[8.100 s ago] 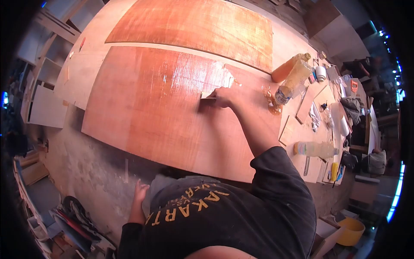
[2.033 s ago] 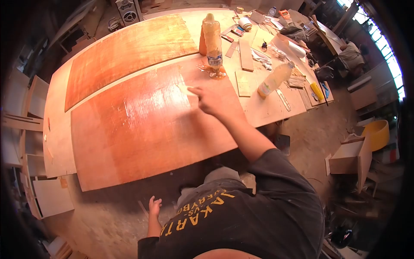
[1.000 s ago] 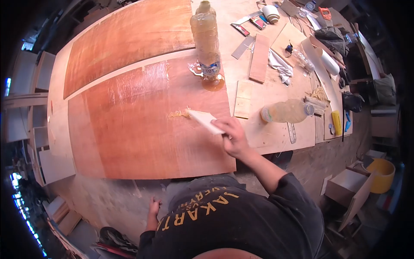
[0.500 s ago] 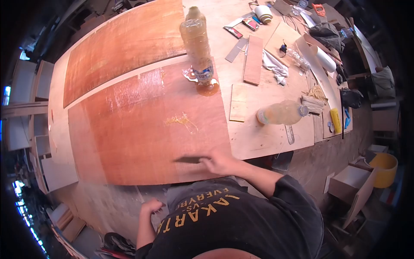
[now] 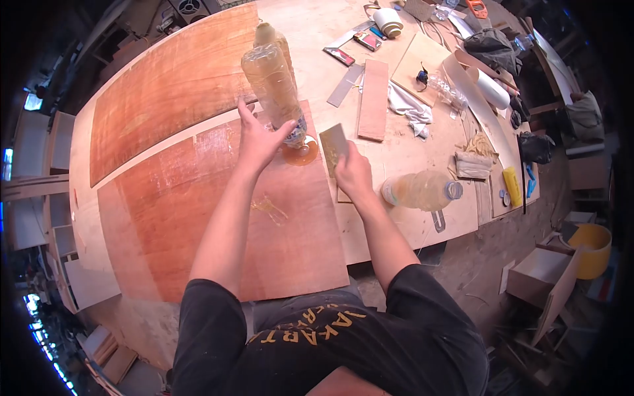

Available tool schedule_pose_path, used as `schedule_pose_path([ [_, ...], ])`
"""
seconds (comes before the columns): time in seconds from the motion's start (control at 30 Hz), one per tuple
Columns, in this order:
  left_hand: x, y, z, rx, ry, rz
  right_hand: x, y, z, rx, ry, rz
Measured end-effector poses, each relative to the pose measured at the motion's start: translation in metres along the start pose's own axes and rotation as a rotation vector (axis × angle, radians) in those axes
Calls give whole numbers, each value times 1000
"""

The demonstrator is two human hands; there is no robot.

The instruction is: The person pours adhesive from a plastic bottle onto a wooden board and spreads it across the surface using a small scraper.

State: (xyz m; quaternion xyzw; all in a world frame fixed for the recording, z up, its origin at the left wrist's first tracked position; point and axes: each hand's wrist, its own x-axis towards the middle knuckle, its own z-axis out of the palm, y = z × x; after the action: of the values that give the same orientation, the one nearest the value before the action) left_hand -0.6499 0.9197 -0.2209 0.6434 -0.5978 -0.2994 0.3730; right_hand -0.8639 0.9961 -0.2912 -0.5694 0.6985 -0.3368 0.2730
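Note:
My left hand [image 5: 261,140] reaches to the lower part of a tall clear plastic bottle [image 5: 272,79] of yellowish liquid. Its thumb crosses the front of the bottle and the fingers are spread on the far left side; I cannot tell how firmly they touch. Amber liquid [image 5: 300,153] pools at the bottle's base on a reddish-brown wood panel [image 5: 218,244]. A thin, smeared flat scraper [image 5: 333,146] is pinched in my right hand [image 5: 353,173], raised near the panel's right edge. A thick amber smear [image 5: 269,208] lies mid-panel.
Another reddish panel [image 5: 172,99] lies farther back. To the right are a bottle on its side [image 5: 422,190], a wood strip [image 5: 373,99], a white rag [image 5: 411,109], a tape roll [image 5: 387,24] and a yellow tube [image 5: 512,187]. A yellow bucket [image 5: 590,253] stands below the table.
My left hand has come up from beside my body to the standing bottle. My right hand has lifted the scraper from the panel's near edge, moving it away from me and to the right.

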Motion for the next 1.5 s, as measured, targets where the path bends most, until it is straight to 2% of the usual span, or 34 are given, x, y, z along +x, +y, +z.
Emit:
schedule_pose_path([
  [0.1, 15, -11, 24, -71, 79, 27, 21, -15, 9, -234, -136, -9],
  [0.3, 16, -12, 38, -133, 144, -5, 40, -29, 15, -325, -198, -61],
  [0.6, 18, -7, 40, -165, 165, 5, 52, -18, 15, -339, -190, -81],
  [0.83, 25, -6, 43, -204, 194, 4, 56, -14, 9, -323, -341, -112],
  [1.13, 43, -17, 46, -73, 232, -21, 62, 0, 24, -276, -358, -155],
  [1.33, 29, -16, 46, -103, 354, 201, 58, -12, 15, -350, -420, -170],
  [1.5, 18, 0, 25, -142, 335, 218, 55, -14, 21, -388, -425, -215],
])
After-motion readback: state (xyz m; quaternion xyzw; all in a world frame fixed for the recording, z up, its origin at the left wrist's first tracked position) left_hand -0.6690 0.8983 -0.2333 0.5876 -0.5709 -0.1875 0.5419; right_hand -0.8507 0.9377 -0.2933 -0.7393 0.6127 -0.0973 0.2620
